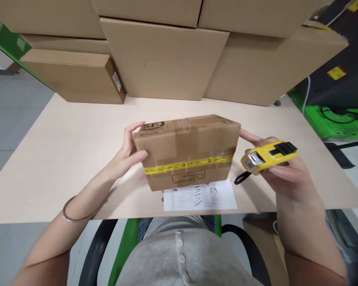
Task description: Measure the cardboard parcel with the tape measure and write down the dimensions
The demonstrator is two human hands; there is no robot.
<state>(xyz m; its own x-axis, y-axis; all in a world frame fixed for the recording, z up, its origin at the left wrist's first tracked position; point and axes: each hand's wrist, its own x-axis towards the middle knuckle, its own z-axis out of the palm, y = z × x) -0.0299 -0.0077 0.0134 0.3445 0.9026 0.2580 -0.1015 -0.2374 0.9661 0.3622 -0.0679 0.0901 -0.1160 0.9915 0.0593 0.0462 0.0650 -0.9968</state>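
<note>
The left hand curves round one end of a boxy, creased cardboard carton, thumb pressed on its flat face above glossy yellow tape. The right hand wraps a chunky yellow-and-black tape measure, one fingertip at the carton's far corner. Tilted over the smooth, pale table, the carton partly covers a paper sheet.

The box is brown, its tape red-printed yellow, the tool yellow-and-black.
</note>
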